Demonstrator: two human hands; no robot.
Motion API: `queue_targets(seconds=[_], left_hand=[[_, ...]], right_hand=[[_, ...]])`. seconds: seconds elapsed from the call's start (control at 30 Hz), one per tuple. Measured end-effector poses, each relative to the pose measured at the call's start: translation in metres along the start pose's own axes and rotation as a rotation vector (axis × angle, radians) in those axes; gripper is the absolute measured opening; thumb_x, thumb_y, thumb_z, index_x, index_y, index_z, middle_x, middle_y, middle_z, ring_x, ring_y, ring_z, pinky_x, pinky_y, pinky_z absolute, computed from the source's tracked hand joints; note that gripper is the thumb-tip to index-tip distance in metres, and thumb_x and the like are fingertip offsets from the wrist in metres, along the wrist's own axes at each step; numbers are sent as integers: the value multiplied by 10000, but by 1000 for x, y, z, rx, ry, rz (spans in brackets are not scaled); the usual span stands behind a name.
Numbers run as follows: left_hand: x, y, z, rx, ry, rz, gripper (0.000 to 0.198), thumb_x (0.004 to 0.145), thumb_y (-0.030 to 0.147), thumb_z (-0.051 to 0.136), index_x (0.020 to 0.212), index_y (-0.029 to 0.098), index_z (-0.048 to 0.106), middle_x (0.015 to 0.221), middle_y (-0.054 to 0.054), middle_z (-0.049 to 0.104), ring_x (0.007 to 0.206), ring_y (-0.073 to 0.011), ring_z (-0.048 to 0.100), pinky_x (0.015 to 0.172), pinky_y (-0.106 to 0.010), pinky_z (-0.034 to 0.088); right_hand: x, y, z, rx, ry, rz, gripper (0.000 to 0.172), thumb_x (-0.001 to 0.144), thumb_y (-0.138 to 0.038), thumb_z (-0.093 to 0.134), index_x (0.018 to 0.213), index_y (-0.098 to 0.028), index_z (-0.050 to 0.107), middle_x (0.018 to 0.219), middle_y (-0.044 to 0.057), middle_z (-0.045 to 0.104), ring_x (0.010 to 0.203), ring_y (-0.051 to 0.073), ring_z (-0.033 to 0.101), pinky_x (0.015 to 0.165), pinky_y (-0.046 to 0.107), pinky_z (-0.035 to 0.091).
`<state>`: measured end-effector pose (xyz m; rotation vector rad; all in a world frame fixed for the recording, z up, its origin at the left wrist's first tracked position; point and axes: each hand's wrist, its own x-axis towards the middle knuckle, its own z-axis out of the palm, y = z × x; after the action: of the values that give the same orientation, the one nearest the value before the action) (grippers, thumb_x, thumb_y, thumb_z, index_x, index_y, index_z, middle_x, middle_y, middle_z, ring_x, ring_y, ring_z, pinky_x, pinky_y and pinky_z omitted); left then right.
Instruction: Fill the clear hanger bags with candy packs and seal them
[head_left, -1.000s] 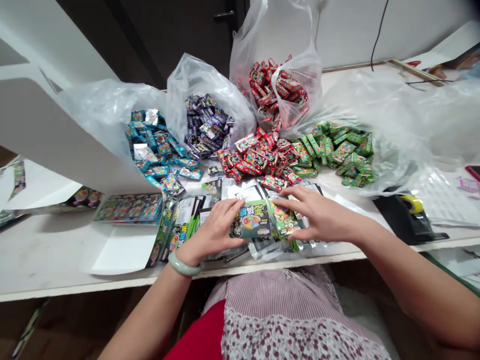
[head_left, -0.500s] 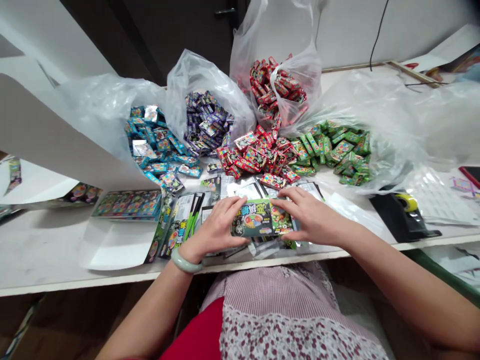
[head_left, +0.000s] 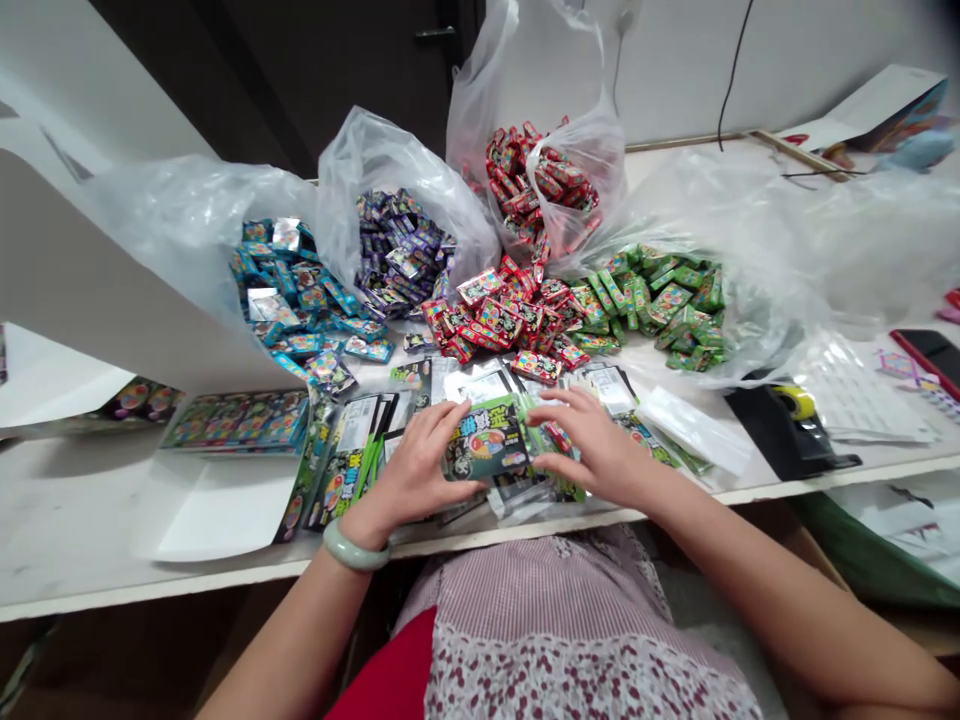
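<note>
**Right hand (head_left: 589,445) has drawn apart from the green-and-black packet (head_left: 484,440), lower centre of the frame.**
The left hand (head_left: 412,465) grips that packet by its edges, fingers clenched on it. The right fingers (head_left: 562,405) hang curled just beside it, over loose foil packets (head_left: 559,437); whether they pinch anything, I cannot tell. A heap of red packets (head_left: 495,320) lies above, on the white desk (head_left: 90,510).

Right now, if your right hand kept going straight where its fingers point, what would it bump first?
Probably the small shiny packet beside the fingertips of the right hand; just past it is the green printed packet in the left hand. Depth is hard to tell.
</note>
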<state>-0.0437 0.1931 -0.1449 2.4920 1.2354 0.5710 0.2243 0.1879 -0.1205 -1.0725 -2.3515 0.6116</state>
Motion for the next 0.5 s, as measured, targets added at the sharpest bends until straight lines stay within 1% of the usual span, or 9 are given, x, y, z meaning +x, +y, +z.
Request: queue_targets(seconds=[0.07, 0.13, 0.23, 0.27, 0.3, 0.33, 0.4, 0.43, 0.5], left_hand=[[0, -1, 1, -3, 5, -8, 922, 714, 405, 763, 1465, 230, 258, 1366, -158, 424, 1266, -360, 419, 1062, -541, 381], [-2, -4, -1, -3, 9, -24, 900, 727, 428, 749, 1461, 244, 262, 1365, -147, 422, 1266, -357, 423, 1067, -538, 380], [-9, -15, -11, 25, 70, -96, 871, 738, 478, 727, 1453, 266, 275, 1346, -125, 426, 1244, -355, 440, 1064, -542, 386], [-11, -20, -15, 38, 99, -123, 867, 741, 495, 720, 1452, 268, 279, 1334, -122, 431, 1233, -357, 448, 1060, -549, 388], [-12, -24, -18, 47, 126, -143, 865, 743, 508, 713, 1453, 268, 281, 1325, -121, 434, 1224, -360, 453, 1058, -556, 388], [-14, -27, -19, 49, 141, -154, 864, 746, 517, 706, 1455, 268, 279, 1324, -121, 432, 1223, -363, 453, 1060, -560, 384], [-14, -29, -19, 43, 144, -155, 868, 748, 523, 703, 1458, 269, 273, 1331, -118, 426, 1233, -364, 446, 1071, -558, 374], [-13, -28, -17, 38, 137, -152, 870, 747, 521, 705, 1458, 271, 271, 1337, -116, 420, 1243, -362, 439, 1078, -553, 369], [-12, -25, -13, 37, 121, -150, 871, 745, 515, 708, 1457, 278, 267, 1344, -113, 413, 1260, -356, 428, 1084, -542, 365]], right_hand=[[-2, -3, 5, 36, -37, 6, 393, 930, -342, 521, 1312, -266, 467, 1357, 97, 528, 1399, 283, 292, 1136, 600, 202], [-6, 5, 4, 129, 21, 45, 387, 945, -328, 485, 1329, -293, 461, 1397, 67, 506, 1403, 265, 298, 1136, 584, 219], [-18, 36, -3, 169, 334, 305, 305, 964, -349, 410, 1224, -269, 547, 1228, 72, 620, 1198, 241, 537, 1037, 498, 401], [-23, 48, -4, 125, 386, 403, 304, 956, -371, 413, 1176, -242, 579, 1141, 86, 651, 1112, 247, 585, 986, 482, 443], [-28, 57, -3, 58, 381, 478, 320, 935, -407, 444, 1137, -217, 603, 1082, 103, 660, 1061, 264, 601, 952, 482, 461], [-33, 64, 0, -20, 332, 530, 360, 900, -456, 497, 1119, -197, 618, 1074, 123, 655, 1054, 289, 596, 942, 498, 460], [-39, 70, 13, -150, 203, 572, 516, 793, -556, 617, 1139, -173, 615, 1176, 169, 603, 1129, 351, 542, 966, 547, 426], [-40, 69, 21, -190, 189, 588, 597, 740, -591, 660, 1159, -169, 601, 1239, 185, 564, 1171, 375, 507, 980, 568, 406], [-41, 64, 37, -205, 259, 632, 678, 675, -610, 705, 1172, -169, 571, 1293, 194, 514, 1207, 393, 471, 981, 582, 397]])
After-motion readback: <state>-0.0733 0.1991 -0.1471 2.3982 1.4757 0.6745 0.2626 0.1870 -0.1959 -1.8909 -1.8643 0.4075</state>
